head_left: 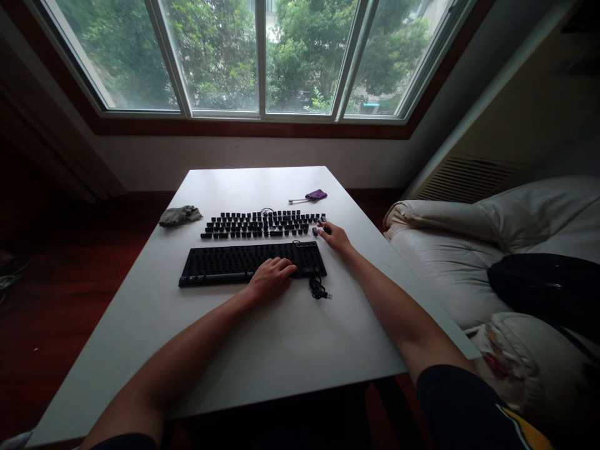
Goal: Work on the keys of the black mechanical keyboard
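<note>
A black keyboard point(225, 262) lies on the white table, most of its top without keycaps. My left hand point(272, 275) rests on its front part, right of the middle, palm down with fingers laid out over it. Behind the keyboard, loose black keycaps point(253, 226) stand in several rows. At the right end of these rows is my right hand point(336, 236), fingers closed in a pinch on a small dark thing I cannot make out. A single dark keycap point(314, 231) sits right by its fingertips. The keyboard's coiled USB cable point(318, 289) lies near its right front corner.
A grey cloth or glove point(180, 215) lies at the table's left edge. Toward the back is a purple pouch point(316, 194) with thin sticks beside it. The white table point(262, 369) stands before a window, with a pale sofa point(450, 262) to the right.
</note>
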The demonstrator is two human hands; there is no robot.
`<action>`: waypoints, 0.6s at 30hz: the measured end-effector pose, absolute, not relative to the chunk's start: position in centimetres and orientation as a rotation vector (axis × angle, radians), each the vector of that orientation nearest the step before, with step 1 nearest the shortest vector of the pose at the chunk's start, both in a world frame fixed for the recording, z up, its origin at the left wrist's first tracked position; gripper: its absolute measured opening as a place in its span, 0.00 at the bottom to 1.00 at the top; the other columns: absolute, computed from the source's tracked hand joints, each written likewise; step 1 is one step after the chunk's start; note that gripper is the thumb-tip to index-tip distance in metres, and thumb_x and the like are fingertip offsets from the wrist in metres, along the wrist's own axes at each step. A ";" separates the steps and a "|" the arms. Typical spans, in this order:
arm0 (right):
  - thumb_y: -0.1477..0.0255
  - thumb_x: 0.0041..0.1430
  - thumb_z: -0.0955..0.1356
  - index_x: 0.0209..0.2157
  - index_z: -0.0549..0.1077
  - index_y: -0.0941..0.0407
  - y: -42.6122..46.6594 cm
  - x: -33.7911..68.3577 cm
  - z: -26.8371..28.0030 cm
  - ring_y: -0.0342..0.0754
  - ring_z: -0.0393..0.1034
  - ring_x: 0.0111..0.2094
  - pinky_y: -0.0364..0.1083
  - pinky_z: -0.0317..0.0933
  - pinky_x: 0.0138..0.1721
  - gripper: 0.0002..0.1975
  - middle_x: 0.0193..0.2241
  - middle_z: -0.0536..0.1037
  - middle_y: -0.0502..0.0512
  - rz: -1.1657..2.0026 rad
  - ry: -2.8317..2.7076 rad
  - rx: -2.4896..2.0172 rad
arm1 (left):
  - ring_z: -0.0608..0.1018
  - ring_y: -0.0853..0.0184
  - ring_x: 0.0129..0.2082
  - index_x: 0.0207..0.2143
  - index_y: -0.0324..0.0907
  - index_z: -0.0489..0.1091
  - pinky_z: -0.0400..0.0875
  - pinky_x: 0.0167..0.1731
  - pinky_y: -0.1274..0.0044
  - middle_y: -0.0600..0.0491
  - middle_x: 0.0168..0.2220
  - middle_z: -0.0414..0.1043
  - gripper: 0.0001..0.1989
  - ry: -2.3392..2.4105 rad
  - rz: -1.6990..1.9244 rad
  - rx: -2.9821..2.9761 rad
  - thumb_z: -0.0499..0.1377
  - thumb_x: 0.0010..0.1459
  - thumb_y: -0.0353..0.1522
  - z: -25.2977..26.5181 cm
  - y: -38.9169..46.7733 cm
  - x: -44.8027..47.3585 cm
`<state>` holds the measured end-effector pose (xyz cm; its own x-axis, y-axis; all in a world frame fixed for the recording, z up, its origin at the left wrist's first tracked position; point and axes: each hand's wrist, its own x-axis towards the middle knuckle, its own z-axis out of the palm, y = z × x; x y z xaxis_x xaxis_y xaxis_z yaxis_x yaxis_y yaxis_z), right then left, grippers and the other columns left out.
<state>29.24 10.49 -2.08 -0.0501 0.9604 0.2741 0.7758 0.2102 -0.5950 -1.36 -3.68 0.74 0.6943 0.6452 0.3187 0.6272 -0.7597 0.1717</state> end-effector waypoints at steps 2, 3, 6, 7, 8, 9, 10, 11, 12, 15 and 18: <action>0.60 0.61 0.67 0.47 0.78 0.55 9.4 29.2 -2.2 0.51 0.73 0.37 0.47 0.64 0.42 0.18 0.39 0.81 0.56 0.381 -1.822 -1.602 | 0.73 0.59 0.48 0.54 0.44 0.69 0.67 0.47 0.66 0.47 0.52 0.72 0.16 1.081 0.567 2.871 0.55 0.65 0.33 0.9 -3.9 -1.5; 0.60 0.61 0.66 0.46 0.78 0.55 8.7 29.2 -2.3 0.50 0.73 0.36 0.47 0.63 0.41 0.18 0.37 0.81 0.55 0.380 -1.813 -1.593 | 0.73 0.59 0.48 0.54 0.44 0.69 0.66 0.48 0.66 0.47 0.52 0.72 0.16 1.088 0.574 2.881 0.55 0.65 0.33 1.0 -4.0 -1.6; 0.59 0.61 0.65 0.43 0.78 0.55 6.6 29.2 -2.2 0.49 0.70 0.33 0.46 0.62 0.38 0.17 0.34 0.79 0.54 0.378 -1.814 -1.560 | 0.72 0.58 0.49 0.53 0.45 0.70 0.66 0.48 0.65 0.46 0.52 0.72 0.15 1.129 0.607 2.884 0.54 0.65 0.33 1.2 -4.3 -1.9; 0.59 0.61 0.65 0.43 0.78 0.55 5.9 29.1 -2.2 0.49 0.70 0.32 0.46 0.61 0.37 0.17 0.33 0.79 0.54 0.374 -1.811 -1.558 | 0.72 0.58 0.49 0.53 0.45 0.70 0.66 0.48 0.65 0.46 0.51 0.72 0.14 1.147 0.616 2.877 0.55 0.65 0.33 1.3 -4.3 -2.1; 0.58 0.61 0.65 0.42 0.78 0.55 5.2 29.0 -2.1 0.49 0.69 0.32 0.46 0.61 0.37 0.17 0.32 0.78 0.53 0.378 -1.802 -1.563 | 0.72 0.58 0.49 0.52 0.45 0.70 0.66 0.48 0.65 0.46 0.51 0.72 0.14 1.157 0.620 2.870 0.55 0.65 0.34 1.4 -4.3 -2.3; 0.58 0.61 0.65 0.42 0.77 0.55 4.6 28.9 -2.0 0.49 0.69 0.32 0.45 0.61 0.37 0.18 0.32 0.78 0.53 0.394 -1.786 -1.573 | 0.72 0.58 0.50 0.52 0.45 0.71 0.67 0.48 0.65 0.46 0.51 0.72 0.14 1.154 0.619 2.866 0.56 0.64 0.35 1.5 -4.2 -2.5; 0.57 0.61 0.64 0.41 0.77 0.55 4.1 28.7 -1.9 0.49 0.69 0.32 0.45 0.60 0.36 0.18 0.31 0.78 0.53 0.422 -1.764 -1.586 | 0.72 0.57 0.50 0.51 0.45 0.71 0.67 0.48 0.65 0.46 0.52 0.72 0.14 1.144 0.617 2.863 0.57 0.64 0.36 1.7 -4.0 -2.9; 0.57 0.62 0.64 0.41 0.77 0.55 3.5 28.4 -1.7 0.49 0.69 0.32 0.45 0.60 0.36 0.18 0.31 0.78 0.53 0.457 -1.754 -1.591 | 0.73 0.57 0.50 0.51 0.46 0.72 0.67 0.49 0.65 0.47 0.52 0.72 0.14 1.134 0.622 2.857 0.58 0.64 0.36 2.0 -3.7 -3.4; 0.56 0.62 0.64 0.42 0.77 0.55 3.0 28.1 -1.6 0.49 0.69 0.32 0.45 0.60 0.36 0.19 0.31 0.78 0.53 0.494 -1.756 -1.588 | 0.73 0.58 0.50 0.50 0.46 0.72 0.67 0.49 0.65 0.47 0.51 0.73 0.13 1.130 0.635 2.844 0.58 0.64 0.37 2.4 -3.3 -4.0; 0.55 0.64 0.63 0.41 0.76 0.55 1.1 27.2 -0.9 0.50 0.69 0.32 0.45 0.60 0.35 0.19 0.31 0.78 0.53 0.553 -1.788 -1.578 | 0.73 0.59 0.50 0.48 0.45 0.73 0.67 0.51 0.66 0.48 0.50 0.74 0.13 1.331 0.837 2.662 0.55 0.66 0.38 3.9 -1.4 -7.0; 0.56 0.65 0.62 0.42 0.75 0.54 -1.1 26.2 -0.2 0.49 0.70 0.32 0.45 0.60 0.34 0.18 0.31 0.78 0.52 0.558 -1.798 -1.590 | 0.74 0.59 0.50 0.46 0.45 0.74 0.68 0.52 0.67 0.48 0.48 0.75 0.14 1.595 1.007 2.428 0.53 0.66 0.38 4.8 0.8 -11.8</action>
<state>26.23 -1.12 -0.20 -0.0384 0.9796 0.1971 0.6960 0.1677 -0.6982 -11.83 0.82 4.84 0.2484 0.8404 0.4817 0.7964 -0.4603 0.3924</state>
